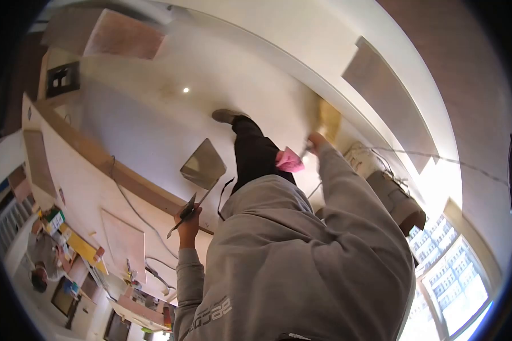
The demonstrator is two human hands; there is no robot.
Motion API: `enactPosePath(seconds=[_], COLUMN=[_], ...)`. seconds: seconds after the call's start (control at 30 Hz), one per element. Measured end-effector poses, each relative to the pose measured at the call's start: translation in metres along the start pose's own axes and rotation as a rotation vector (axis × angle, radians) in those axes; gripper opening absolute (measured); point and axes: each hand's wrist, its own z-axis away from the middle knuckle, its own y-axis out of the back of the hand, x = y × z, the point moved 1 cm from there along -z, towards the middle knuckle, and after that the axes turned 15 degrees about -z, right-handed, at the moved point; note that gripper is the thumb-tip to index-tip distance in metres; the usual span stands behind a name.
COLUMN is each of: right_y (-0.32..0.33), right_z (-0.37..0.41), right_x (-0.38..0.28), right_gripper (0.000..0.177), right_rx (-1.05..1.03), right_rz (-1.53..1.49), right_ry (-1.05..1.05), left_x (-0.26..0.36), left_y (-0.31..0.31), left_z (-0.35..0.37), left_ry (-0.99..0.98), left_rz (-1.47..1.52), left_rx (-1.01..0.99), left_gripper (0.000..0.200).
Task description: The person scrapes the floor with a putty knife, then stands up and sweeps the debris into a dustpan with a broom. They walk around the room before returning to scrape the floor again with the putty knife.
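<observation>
My left hand [188,220] is closed around a dark, pointed tool [180,223] whose exact kind I cannot make out. From the same hand, a thin handle runs up to a flat, grey, four-sided plate [203,163], like a dustpan or a wide scraper. My right hand [317,142] is stretched forward by the wall, blurred, its fingers closed on something small and greyish. A tan, smeared shape [327,120] lies just beyond it. Between that hand and my dark trousers, a crumpled pink piece [290,161] shows at my thigh.
A workbench edge [125,179] runs along my left, with a cable and a board [123,241] on it. Brown cylindrical equipment [397,200] with wires stands at my right, near a window [456,278]. Another person [42,256] is at the far left.
</observation>
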Motion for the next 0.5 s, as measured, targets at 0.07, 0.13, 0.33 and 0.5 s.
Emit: enactPosePath(seconds=[0.07,0.13,0.33,0.5], right_y=[-0.049,-0.102,-0.130,-0.069], right_z=[-0.046,-0.065,-0.078,-0.011], right_x=[-0.111,-0.218,-0.339,-0.430], right_gripper=[0.047,0.024,0.015,0.013], right_rx=[-0.168,-0.166,-0.299,-0.188], right_rz=[0.654,-0.423,-0.648,-0.967], right_ry=[0.357,-0.332,-0.289,-0.623], left_x=[-0.006,-0.004,-0.010,-0.004], left_y=[-0.002,-0.004,0.008,0.015], left_z=[0.004,0.006,0.005,0.004], left_ry=[-0.011,-0.027,-0.040,0.010], left_rz=[-0.022,-0.012,-0.122,0.005], left_rx=[0.022,0.019,0.099,0.186], left_gripper=[0.015,0.015,0.017,0.016])
